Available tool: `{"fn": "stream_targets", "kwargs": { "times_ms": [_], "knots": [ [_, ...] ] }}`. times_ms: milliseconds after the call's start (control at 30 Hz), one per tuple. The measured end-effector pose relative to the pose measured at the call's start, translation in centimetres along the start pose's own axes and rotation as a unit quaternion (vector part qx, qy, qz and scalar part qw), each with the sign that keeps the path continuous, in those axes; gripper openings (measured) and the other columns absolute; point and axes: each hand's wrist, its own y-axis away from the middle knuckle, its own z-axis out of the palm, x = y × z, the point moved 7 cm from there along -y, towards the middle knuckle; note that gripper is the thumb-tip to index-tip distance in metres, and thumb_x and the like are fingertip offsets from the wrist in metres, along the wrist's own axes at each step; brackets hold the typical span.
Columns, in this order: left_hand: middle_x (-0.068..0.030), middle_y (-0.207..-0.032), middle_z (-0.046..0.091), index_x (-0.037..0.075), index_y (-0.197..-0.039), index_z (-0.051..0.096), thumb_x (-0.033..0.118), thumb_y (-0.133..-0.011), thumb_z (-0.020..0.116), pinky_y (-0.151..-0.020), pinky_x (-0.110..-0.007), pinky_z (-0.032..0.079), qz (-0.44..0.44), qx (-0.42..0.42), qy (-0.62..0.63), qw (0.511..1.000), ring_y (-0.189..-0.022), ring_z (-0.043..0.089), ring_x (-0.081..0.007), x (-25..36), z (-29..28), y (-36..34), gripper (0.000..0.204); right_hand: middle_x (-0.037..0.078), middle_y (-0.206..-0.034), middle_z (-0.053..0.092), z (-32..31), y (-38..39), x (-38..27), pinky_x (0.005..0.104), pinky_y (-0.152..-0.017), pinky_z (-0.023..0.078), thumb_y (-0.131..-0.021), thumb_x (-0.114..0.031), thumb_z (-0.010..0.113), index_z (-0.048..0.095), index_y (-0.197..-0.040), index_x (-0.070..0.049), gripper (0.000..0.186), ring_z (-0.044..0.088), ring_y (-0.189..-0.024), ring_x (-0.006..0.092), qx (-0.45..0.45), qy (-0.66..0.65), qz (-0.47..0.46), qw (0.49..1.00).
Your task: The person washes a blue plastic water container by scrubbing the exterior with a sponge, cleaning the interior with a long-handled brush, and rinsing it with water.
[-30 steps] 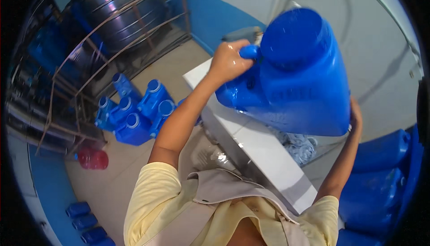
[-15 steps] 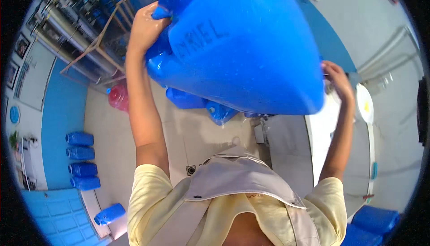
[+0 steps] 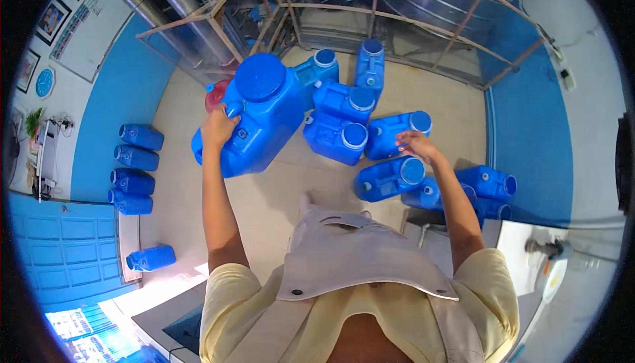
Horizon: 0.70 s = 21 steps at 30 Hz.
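Note:
A large blue water jug (image 3: 274,121) with a round screw lid hangs, slightly tilted, from my left hand (image 3: 219,127), whose fingers are wrapped round its handle. It is left of centre; whether its base touches the floor I cannot tell. My right hand (image 3: 418,145) holds nothing, its fingers apart and partly curled, over a blue jug (image 3: 385,135) on the floor. Touch there is unclear. Just below it stands another blue jug (image 3: 387,179) with a pale-rimmed lid. More blue jugs (image 3: 336,137) are grouped in front of me, between my hands.
Behind the jugs runs a framed enclosure (image 3: 397,11) with metal equipment inside. A pink-red bottle (image 3: 214,96) shows behind the held jug. Blue jugs (image 3: 135,158) line the left wall, with one jug (image 3: 152,257) lying nearer. A white counter (image 3: 522,250) is at right.
The jug has come down and left from close in front of me. My right hand has come away from it; my left hand keeps its grip. My view has shifted, showing more floor jugs.

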Motion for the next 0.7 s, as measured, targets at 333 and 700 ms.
{"fn": "stream_targets", "kwargs": {
  "times_ms": [333, 700],
  "knots": [
    [-0.0242, -0.096, 0.062, -0.001, -0.104, 0.057, 0.024, -0.07, 0.068, -0.079, -0.045, 0.047, -0.077, -0.086, 0.07, 0.991, -0.091, 0.059, -0.0404, -25.8, 27.4, -17.3, 0.043, 0.006, -0.092, 0.06, 14.1, -19.1, 5.1, 0.0287, -0.069, 0.049, -0.088, -0.022, 0.053, 0.056, -0.107, -0.007, 0.025, 0.057, -0.077, 0.0146, -0.07, -0.001, 0.081, 0.994],
    [-0.0198, -0.089, 0.064, 0.003, -0.088, 0.065, 0.032, -0.064, 0.075, -0.074, -0.044, 0.048, -0.105, -0.184, -0.051, 0.976, -0.087, 0.061, -0.0362, -35.6, 48.7, -30.4, 0.038, 0.007, -0.092, 0.06, 21.5, -29.3, 10.8, 0.0301, -0.07, 0.047, -0.086, -0.025, 0.057, 0.057, -0.102, -0.006, 0.025, 0.057, -0.079, 0.0154, 0.03, -0.098, 0.186, 0.977]
  ]
}}
